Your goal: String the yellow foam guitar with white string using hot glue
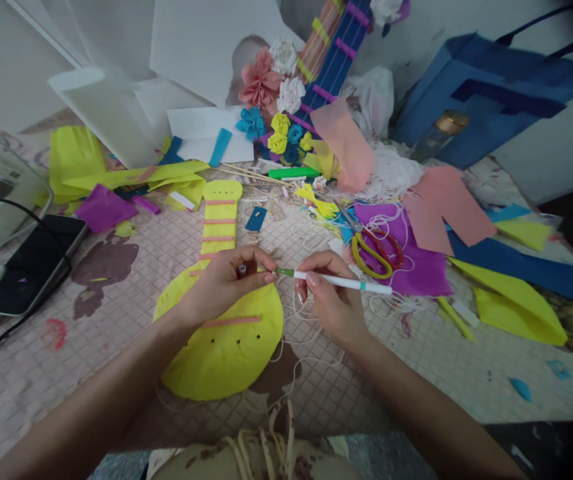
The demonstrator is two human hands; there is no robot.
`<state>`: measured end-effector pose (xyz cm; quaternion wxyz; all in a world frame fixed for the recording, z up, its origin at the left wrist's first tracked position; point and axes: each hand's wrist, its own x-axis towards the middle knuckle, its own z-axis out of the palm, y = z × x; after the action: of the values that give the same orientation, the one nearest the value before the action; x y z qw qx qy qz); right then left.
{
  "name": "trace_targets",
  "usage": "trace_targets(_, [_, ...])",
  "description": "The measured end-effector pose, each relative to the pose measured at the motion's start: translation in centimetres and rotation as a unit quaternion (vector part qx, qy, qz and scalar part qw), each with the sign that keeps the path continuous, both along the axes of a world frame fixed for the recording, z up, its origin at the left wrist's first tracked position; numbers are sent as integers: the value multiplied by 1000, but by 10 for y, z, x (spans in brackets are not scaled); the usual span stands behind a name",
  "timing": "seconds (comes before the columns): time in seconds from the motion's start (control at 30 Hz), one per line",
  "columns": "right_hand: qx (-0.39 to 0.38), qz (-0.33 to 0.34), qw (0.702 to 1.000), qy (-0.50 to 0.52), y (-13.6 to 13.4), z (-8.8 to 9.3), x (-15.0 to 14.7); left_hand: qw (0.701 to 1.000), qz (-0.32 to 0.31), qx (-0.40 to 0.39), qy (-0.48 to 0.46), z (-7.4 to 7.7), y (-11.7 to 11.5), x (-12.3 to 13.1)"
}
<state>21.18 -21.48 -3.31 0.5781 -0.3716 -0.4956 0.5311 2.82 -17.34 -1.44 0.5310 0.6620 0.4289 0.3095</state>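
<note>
A yellow paper guitar (226, 357) lay flat on the desk (466, 370). Just right of the guitar, the right hand (333, 300) gripped a white pen (341, 281). Over the guitar's body, the left hand (223, 283) held a small tube (242, 269) in curled fingers, fingertips at the pen's green tip. Scissors (361, 232) lay right of the guitar, a phone (33, 267) left.
</note>
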Motion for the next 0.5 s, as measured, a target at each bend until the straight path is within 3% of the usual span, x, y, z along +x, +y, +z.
trace_targets(0.5, [3,-16,1000,-13,0,1,-1,1000,2,5,-6,-1,-2,-2])
